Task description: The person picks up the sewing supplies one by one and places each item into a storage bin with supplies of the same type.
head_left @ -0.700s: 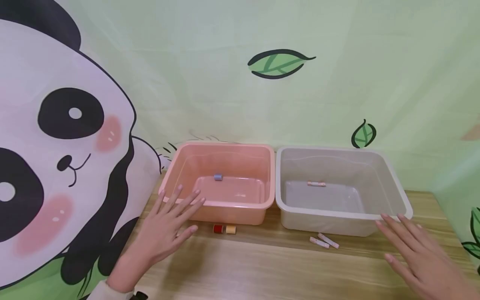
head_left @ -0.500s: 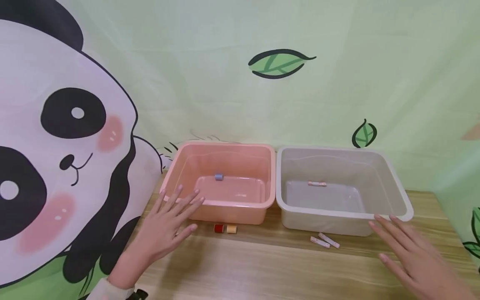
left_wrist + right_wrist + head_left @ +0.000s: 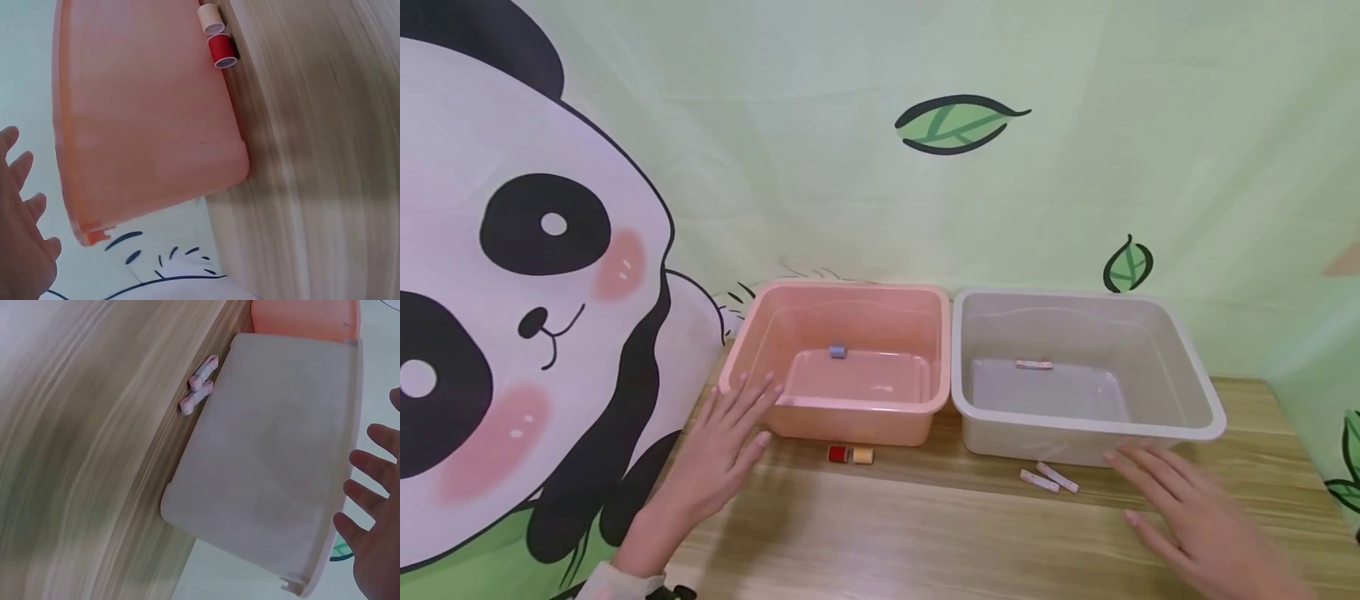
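Observation:
My left hand (image 3: 711,454), fingers straight and holding nothing, hovers by the near left corner of the pink bin (image 3: 850,425). A red thread spool (image 3: 838,454) and a cream thread spool (image 3: 863,456) lie end to end on the table in front of that bin. Inside it is a blue spool (image 3: 838,352). The right hand (image 3: 1198,517), also with fingers extended and nothing in it, is near the front right of the grey bin (image 3: 1075,446). Two small white bundles with pink ends (image 3: 204,372) lie before the grey bin; a similar bundle (image 3: 1033,365) is inside.
The two bins stand side by side on a wooden table (image 3: 925,533). Behind them hangs a pale green cloth (image 3: 820,167) printed with leaves and a large panda.
My right hand has moved left, toward the two bundles before the grey bin. The left hand has drawn back slightly to the left. Spools, bundles and bins stay in place.

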### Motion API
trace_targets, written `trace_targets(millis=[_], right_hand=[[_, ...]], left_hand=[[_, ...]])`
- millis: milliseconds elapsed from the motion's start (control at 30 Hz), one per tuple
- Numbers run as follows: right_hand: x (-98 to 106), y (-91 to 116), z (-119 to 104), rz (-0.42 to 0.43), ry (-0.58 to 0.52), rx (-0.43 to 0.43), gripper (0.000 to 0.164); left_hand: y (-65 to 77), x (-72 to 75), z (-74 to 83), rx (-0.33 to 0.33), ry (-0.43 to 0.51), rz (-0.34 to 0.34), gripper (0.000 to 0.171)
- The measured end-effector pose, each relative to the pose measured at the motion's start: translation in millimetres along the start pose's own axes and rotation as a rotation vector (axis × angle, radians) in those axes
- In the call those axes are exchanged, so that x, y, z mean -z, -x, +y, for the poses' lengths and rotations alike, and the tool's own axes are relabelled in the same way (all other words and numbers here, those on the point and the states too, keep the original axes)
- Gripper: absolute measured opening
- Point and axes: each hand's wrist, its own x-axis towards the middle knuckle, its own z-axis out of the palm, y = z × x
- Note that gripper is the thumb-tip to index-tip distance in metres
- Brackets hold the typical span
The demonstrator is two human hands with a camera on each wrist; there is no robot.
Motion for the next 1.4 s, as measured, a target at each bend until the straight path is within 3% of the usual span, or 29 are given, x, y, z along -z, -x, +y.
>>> trace_targets(millis=[267,467,733,967,1200,1400], right_hand=[[-11.6,-7.6,-14.6,0.013,-0.043,-0.019,0.057],[-28.9,-10.1,-22.6,0.032,-0.073,-0.021,0.056],[-54.5,-17.6,-38.7,0.051,-0.159,-0.018,0.056],[-80.7,-27.6,-57.9,0.012,-0.239,-0.136,0.045],[-106.1,-39.3,-72.4,0.034,-0.325,-0.113,0.042],[-118.6,-53.7,-82.9,0.038,-0.402,-0.135,0.041]], left_hand=[[5.9,-4.1,-8.9,0.086,0.200,0.152,0.051],[8.9,-8.4,-12.6,0.221,0.380,0.271,0.044],[14.1,-19.0,-23.0,0.398,0.596,0.302,0.041],[8.6,-31.5,-35.2,0.531,0.837,0.303,0.044],[5.7,-36.3,-40.6,0.613,0.981,0.309,0.048],[-8.0,-43.3,-45.9,0.658,1.252,0.330,0.051]])
